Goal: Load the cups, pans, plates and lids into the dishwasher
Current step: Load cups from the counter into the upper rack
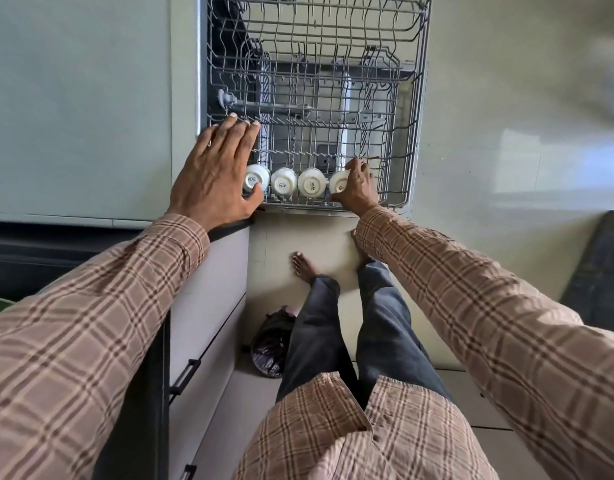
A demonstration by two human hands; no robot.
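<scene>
I see the grey wire dishwasher rack [333, 81] pulled out ahead of my fingertips, filling the upper middle of the view, with a second wire rack visible beneath it through the bars. To the left of my left fingers runs the pale grey cabinet front [76, 98]; below my wrists lies the light floor [319, 237], where my bare foot [303, 266] and dark trousers stand, and a dark crumpled bag [270, 344] sits beside the white drawer fronts [208, 299].

Four white ceramic cups with printed bases sit upside down in a row along the rack's near edge, between my two hands. My left hand [217, 168] is spread, fingers straight, the fingertips resting on the rack's left corner wires, and its thumb lies against the leftmost cup [256, 178]. Just right of that thumb come the second cup [284, 181] and the third cup [311, 182], each close beside its neighbour. My right hand [359, 188] curls its fingers round the rightmost cup [340, 183], gripping it at the rack's near right part; its fingertips reach over the cup's far side, near the upright tines.
</scene>
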